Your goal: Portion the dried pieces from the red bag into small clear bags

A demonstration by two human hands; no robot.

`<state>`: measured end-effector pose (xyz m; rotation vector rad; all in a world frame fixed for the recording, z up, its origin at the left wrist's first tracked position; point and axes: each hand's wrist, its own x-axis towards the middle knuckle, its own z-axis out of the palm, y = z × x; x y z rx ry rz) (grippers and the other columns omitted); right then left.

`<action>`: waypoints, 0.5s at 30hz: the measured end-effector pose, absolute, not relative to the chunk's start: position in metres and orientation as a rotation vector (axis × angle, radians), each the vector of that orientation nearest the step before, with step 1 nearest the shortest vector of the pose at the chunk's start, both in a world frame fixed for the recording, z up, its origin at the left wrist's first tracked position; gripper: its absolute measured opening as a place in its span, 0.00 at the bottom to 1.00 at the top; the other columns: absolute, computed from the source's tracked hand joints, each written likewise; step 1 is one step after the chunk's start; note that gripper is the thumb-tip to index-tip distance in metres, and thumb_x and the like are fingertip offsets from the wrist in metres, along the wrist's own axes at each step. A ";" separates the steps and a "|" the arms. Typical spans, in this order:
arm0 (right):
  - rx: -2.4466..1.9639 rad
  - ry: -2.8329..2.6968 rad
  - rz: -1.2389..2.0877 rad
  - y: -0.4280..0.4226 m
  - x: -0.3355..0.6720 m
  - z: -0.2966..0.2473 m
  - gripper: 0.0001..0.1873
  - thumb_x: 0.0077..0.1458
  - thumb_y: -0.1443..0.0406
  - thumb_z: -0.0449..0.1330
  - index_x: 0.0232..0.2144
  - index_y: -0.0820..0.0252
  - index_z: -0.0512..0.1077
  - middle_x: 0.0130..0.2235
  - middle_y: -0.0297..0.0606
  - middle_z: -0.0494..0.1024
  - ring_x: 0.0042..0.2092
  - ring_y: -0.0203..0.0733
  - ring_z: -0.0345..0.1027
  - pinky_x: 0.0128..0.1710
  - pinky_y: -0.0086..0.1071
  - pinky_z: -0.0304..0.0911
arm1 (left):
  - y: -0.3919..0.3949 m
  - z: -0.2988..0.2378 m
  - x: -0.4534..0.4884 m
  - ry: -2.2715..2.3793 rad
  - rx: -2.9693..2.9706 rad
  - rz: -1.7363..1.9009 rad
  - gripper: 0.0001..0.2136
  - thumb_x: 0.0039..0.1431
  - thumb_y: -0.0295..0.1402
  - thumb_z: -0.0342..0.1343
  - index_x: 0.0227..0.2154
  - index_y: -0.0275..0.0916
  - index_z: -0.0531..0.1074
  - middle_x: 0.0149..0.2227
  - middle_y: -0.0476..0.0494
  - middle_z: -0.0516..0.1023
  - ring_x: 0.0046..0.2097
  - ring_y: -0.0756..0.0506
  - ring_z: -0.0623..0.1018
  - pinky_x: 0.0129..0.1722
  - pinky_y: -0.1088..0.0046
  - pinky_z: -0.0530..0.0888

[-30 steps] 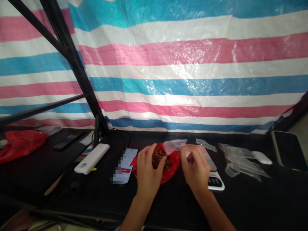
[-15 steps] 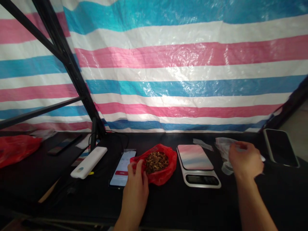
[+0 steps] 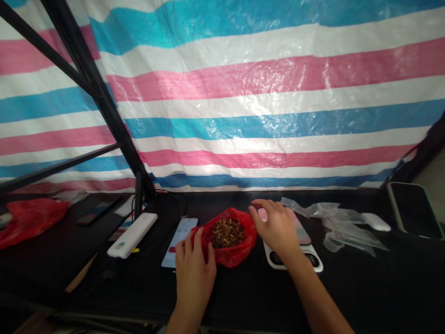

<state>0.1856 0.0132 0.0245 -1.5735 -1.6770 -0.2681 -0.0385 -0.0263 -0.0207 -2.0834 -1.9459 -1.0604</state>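
A red plastic bag [image 3: 232,255] lies open on the black table [image 3: 243,292], filled with small brown pieces [image 3: 227,233]. My left hand [image 3: 193,269] rests flat at the bag's left edge, fingers spread and touching the plastic. Over the white kitchen scale [image 3: 314,260], just right of the bag, hovers my right hand [image 3: 274,226]; its fingers are loosely apart and hold nothing. The hand hides most of the scale's platform. A pile of small clear plastic bags [image 3: 342,225] lies to the right of the scale.
A phone [image 3: 181,235] with a lit screen lies left of the red bag, then a white power bank [image 3: 132,235]. Another red bag [image 3: 31,218] is far left. A dark phone [image 3: 413,209] lies far right. A black metal frame [image 3: 100,102] and striped tarp [image 3: 264,93] stand behind.
My right hand left the pile of clear bags at the right and came back left over the scale, empty. My left hand stayed at the red bag's left edge.
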 end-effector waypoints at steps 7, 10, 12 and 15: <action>-1.571 -1.813 -0.036 0.020 0.171 0.010 0.10 0.63 0.68 0.58 0.38 0.53 0.80 0.39 0.37 0.84 0.41 0.46 0.76 0.44 0.38 0.65 | -0.023 -0.032 -0.039 -1.980 -2.253 -1.284 0.19 0.63 0.22 0.48 0.53 0.39 0.73 0.49 0.37 0.80 0.52 0.35 0.75 0.52 0.49 0.74; -1.473 -1.648 -0.005 0.022 0.173 0.012 0.11 0.64 0.65 0.56 0.40 0.56 0.79 0.39 0.39 0.83 0.42 0.47 0.76 0.45 0.39 0.67 | -0.021 -0.028 -0.036 -1.912 -2.299 -1.573 0.20 0.61 0.20 0.45 0.50 0.39 0.75 0.45 0.39 0.79 0.48 0.40 0.78 0.50 0.57 0.76; -1.391 -1.588 0.016 0.023 0.172 0.014 0.12 0.65 0.63 0.55 0.40 0.57 0.79 0.39 0.40 0.83 0.42 0.47 0.76 0.44 0.39 0.68 | -0.019 -0.022 -0.035 -1.873 -2.283 -1.693 0.19 0.59 0.18 0.45 0.44 0.40 0.76 0.41 0.41 0.78 0.45 0.41 0.79 0.47 0.60 0.77; -1.267 -1.531 0.068 0.022 0.170 0.021 0.14 0.67 0.61 0.54 0.41 0.57 0.79 0.39 0.42 0.83 0.41 0.46 0.77 0.42 0.38 0.70 | -0.015 -0.013 -0.032 -1.798 -2.208 -1.838 0.15 0.58 0.19 0.47 0.36 0.41 0.77 0.36 0.44 0.77 0.39 0.43 0.79 0.41 0.65 0.77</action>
